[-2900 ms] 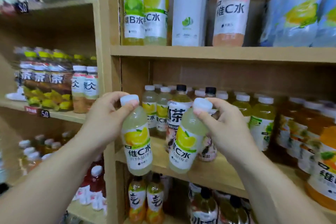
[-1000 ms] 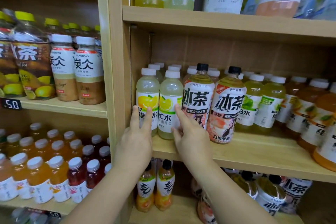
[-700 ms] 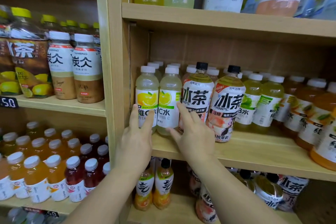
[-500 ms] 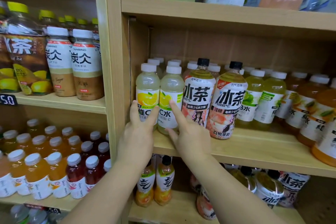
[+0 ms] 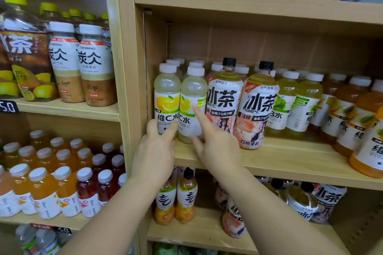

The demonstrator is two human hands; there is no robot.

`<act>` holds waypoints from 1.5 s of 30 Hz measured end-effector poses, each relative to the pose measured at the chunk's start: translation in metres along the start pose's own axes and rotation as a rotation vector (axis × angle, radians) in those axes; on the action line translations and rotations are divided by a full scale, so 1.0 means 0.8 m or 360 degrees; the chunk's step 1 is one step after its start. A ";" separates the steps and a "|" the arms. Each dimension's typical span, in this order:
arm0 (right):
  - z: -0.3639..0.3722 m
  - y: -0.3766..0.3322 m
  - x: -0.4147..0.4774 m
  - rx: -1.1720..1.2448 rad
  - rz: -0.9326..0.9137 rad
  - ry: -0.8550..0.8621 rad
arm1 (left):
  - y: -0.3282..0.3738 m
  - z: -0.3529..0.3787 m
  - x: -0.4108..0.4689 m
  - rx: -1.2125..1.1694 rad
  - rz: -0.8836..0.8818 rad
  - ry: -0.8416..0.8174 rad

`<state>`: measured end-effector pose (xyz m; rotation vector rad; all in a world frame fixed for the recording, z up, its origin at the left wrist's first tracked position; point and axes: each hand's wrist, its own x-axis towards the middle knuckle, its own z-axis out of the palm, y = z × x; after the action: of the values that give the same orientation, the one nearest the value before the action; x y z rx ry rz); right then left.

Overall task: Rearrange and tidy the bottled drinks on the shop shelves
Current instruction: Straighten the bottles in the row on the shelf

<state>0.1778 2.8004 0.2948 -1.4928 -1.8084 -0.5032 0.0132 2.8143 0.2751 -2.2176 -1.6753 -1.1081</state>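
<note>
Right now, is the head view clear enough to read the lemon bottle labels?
Head view: lemon vitamin C bottles read sharp, evenly lit; shelf upright bows from wide-angle distortion; orange bottles at far right look soft.

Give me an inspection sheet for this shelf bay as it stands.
Surface: wooden shelf, bottles in rows.
Job's things: left lemon bottle and right lemon bottle upright, side by side, at the left end; black-capped tea bottles beside them.
Clutter: nothing seen.
Hands: left hand touches the left lemon bottle low down; right hand, forefinger straight, touches the right lemon bottle.
Cables: nothing seen.
Surroundings: latte bottles, price tag in the left bay.
</note>
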 end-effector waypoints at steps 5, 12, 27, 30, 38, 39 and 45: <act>-0.045 0.053 -0.014 0.0212 0.0371 0.0652 | 0.020 -0.006 -0.008 -0.0293 0.0236 0.0283; -0.076 0.118 -0.007 0.0711 0.1103 0.0058 | 0.099 0.005 -0.004 -0.0590 0.0324 -0.0004; -0.117 0.203 -0.036 0.0705 0.1077 -0.0063 | 0.134 0.045 -0.016 -0.0566 -0.0010 -0.0100; -0.138 0.240 -0.048 0.0669 0.1129 -0.0031 | 0.141 0.046 -0.012 -0.0623 -0.0100 -0.0022; -0.140 0.270 -0.060 0.0643 0.1092 -0.0003 | 0.170 0.055 0.016 -0.0696 -0.0238 0.0088; -0.139 0.270 -0.061 0.0646 0.1083 -0.0003 | 0.170 0.059 0.023 -0.0685 -0.0263 0.0075; -0.137 0.273 -0.061 0.0661 0.1058 -0.0010 | 0.176 0.078 0.047 -0.0716 -0.0469 -0.0025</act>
<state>0.4208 2.7460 0.2991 -1.6603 -1.2068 0.1945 0.1694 2.8246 0.2969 -2.2667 -1.9657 -1.6904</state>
